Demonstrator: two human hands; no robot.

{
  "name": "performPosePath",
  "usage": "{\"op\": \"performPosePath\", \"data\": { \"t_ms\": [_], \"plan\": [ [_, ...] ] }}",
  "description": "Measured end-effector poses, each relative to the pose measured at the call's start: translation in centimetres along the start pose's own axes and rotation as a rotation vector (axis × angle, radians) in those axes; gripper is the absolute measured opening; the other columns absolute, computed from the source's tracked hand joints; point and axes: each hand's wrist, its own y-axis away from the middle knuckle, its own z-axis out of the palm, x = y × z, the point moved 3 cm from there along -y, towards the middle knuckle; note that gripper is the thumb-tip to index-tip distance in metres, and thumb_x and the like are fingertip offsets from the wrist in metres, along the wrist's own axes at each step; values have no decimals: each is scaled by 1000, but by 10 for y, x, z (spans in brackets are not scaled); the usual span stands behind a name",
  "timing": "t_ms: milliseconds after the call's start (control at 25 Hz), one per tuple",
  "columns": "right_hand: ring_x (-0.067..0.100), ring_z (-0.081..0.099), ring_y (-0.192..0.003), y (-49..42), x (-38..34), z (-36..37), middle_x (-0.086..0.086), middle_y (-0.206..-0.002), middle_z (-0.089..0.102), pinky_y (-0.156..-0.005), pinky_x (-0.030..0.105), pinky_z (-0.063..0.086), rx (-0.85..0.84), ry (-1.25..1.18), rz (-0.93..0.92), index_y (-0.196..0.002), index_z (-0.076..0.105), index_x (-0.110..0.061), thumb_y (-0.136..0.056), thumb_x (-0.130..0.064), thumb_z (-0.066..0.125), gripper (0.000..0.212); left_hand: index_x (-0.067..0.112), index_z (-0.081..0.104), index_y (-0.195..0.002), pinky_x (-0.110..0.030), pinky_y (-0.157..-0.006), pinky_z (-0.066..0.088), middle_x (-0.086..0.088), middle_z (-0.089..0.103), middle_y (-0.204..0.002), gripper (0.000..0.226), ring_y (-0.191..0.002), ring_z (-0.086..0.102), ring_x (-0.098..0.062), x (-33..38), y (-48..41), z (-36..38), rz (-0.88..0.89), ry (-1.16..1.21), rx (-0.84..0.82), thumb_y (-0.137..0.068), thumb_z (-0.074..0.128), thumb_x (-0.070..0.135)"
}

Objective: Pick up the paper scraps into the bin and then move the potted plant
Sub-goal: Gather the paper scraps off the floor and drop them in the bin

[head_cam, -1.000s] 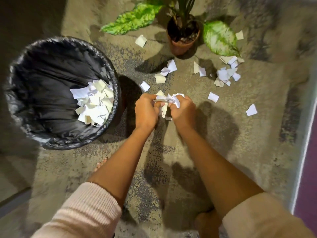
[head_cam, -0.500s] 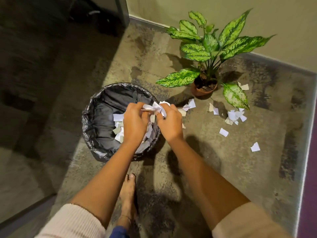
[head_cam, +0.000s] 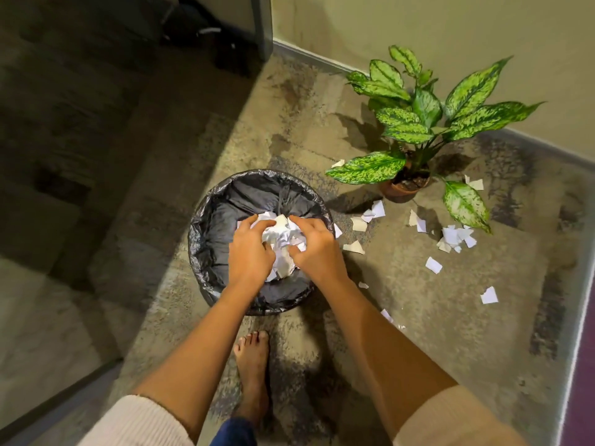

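Note:
A bin point(head_cam: 206, 252) lined with a black bag stands on the floor in front of me. My left hand point(head_cam: 249, 252) and my right hand point(head_cam: 317, 252) hover over its mouth, fingers spread apart. A bunch of white paper scraps point(head_cam: 283, 239) sits loose between them and drops into the bin. More loose scraps point(head_cam: 455, 236) lie scattered on the floor to the right of the bin. The potted plant point(head_cam: 402, 188), with big speckled green leaves in a terracotta pot, stands behind them near the wall.
My bare foot point(head_cam: 252, 365) is planted just in front of the bin. A wall point(head_cam: 418, 33) runs behind the plant. A purple mat edge point(head_cam: 582, 365) borders the right side. A dark bag point(head_cam: 199, 27) lies at the far top.
Both hands carried the gathered scraps from the floor to the left, over the bin. Their fingers, pinched together before, have spread and the scraps are falling. My head has risen.

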Motion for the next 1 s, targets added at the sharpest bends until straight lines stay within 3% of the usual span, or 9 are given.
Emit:
{"op": "performPosePath", "data": {
  "t_ms": [240,440,600,760,880,1000],
  "plan": [
    [28,45,-115,-7,35,-45,8,-121,54,-77,44,52,169,213,-66,-128,54,-16,-87,-15,55,41,18,58,-130,-37,-108,34,-8,47,-142,42,-132,42,-28,54,8,23,136,-129,3,-88,56,10],
    [29,42,-120,-13,114,-78,10,-122,51,-83,46,50,142,201,35,-127,51,-18,-87,-14,51,40,17,59,-122,-40,-92,46,-6,54,-120,37,-110,53,-27,126,23,97,292,-104,-16,-86,54,7],
    [29,46,-115,6,217,-104,12,-118,54,-86,41,47,39,297,4,-129,52,-14,-86,-15,53,43,22,56,-127,-41,-95,45,-3,53,-121,40,-114,52,-26,164,28,192,211,-69,-130,-89,53,10],
    [24,44,-119,-2,344,-127,6,-125,52,-91,37,46,13,357,105,-125,56,-23,-90,-19,53,35,17,52,-134,-41,-100,42,-10,51,-130,47,-118,51,-32,172,-20,279,169,-196,-205,-87,54,9],
    [28,44,-121,-25,412,-137,9,-128,52,-97,43,45,31,448,44,-123,58,-23,-91,-18,52,33,11,47,-136,-44,-101,41,-15,47,-131,53,-121,47,-35,161,-70,319,190,-349,-215,-85,59,13],
    [35,47,-116,-62,455,-140,17,-125,49,-89,42,44,125,430,125,-119,60,-16,-89,-20,53,31,5,44,-133,-48,-100,39,-20,43,-133,50,-123,42,-40,140,-118,333,114,-467,-169,-87,58,18]
  ]
}}
